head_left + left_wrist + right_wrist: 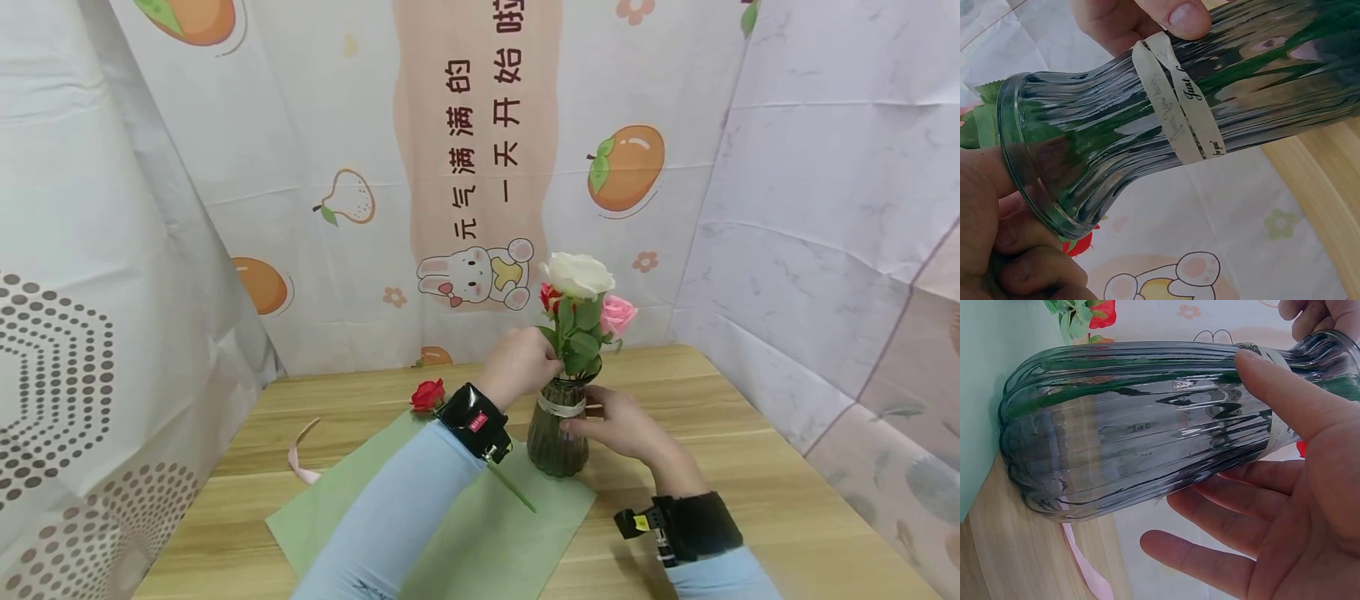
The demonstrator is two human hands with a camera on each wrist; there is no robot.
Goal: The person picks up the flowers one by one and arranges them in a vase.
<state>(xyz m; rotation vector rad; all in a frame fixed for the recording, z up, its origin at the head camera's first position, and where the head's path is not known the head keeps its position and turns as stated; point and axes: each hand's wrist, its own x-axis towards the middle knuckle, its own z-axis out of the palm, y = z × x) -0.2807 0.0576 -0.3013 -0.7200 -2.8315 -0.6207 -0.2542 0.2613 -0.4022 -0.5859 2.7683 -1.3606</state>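
A ribbed glass vase (558, 446) stands upright over the corner of a green paper sheet (480, 542). White printed ribbon (1179, 103) circles its neck. Out of its mouth rise a white rose (577, 275), a pink rose (618, 315) and a red bloom (550, 297) partly hidden by leaves. My left hand (522, 362) is at the vase's rim, its curled fingers (1035, 269) gripping the flower stems there. From the right, my right hand (626, 423) holds the vase below the neck, thumb on one side and fingers on the other; through the glass, green stems show.
Another red rose (427, 395) lies across the paper, its stem passing beneath my left forearm. To the left, a pink ribbon strip (302, 458) curls on the wooden table (720, 417). Printed cloth (315, 275) hangs behind the table, with more cloth at both sides.
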